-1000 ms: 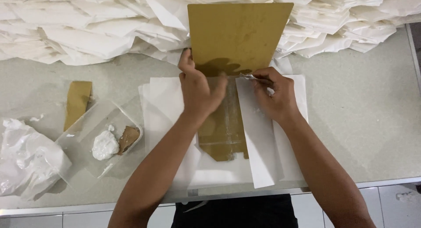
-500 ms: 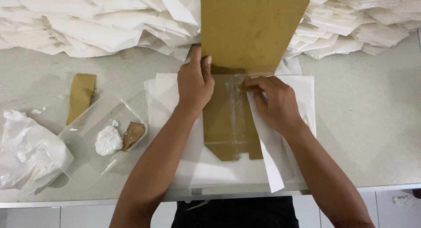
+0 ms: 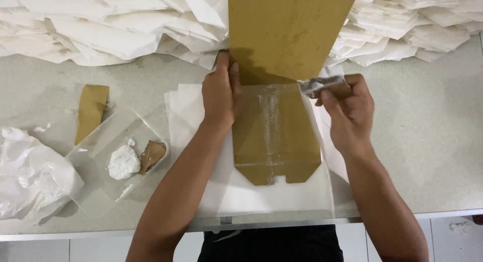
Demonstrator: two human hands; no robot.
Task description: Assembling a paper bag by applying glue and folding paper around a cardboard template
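Note:
A brown paper bag blank [image 3: 277, 136] lies on a stack of white sheets [image 3: 261, 196] at the table's front, its large upper flap [image 3: 287, 35] raised. A whitish paste streak runs down its middle. My left hand [image 3: 220, 93] presses flat on the blank's left edge at the fold. My right hand [image 3: 347, 108] hovers at the blank's upper right corner, pinching a small paste-smeared brown scrap [image 3: 318, 84] between thumb and fingers.
A clear plastic sheet [image 3: 95, 156] at the left bears a lump of white paste [image 3: 123, 162] and a brown scrap [image 3: 152, 154]. A brown strip [image 3: 90, 111] lies beyond it. A crumpled plastic bag [image 3: 30, 174] sits far left. Piled white bags [image 3: 100, 25] line the back.
My right hand has lifted off the blank's middle and moved up and right with the pasty scrap. The left hand stayed pressed on the left edge.

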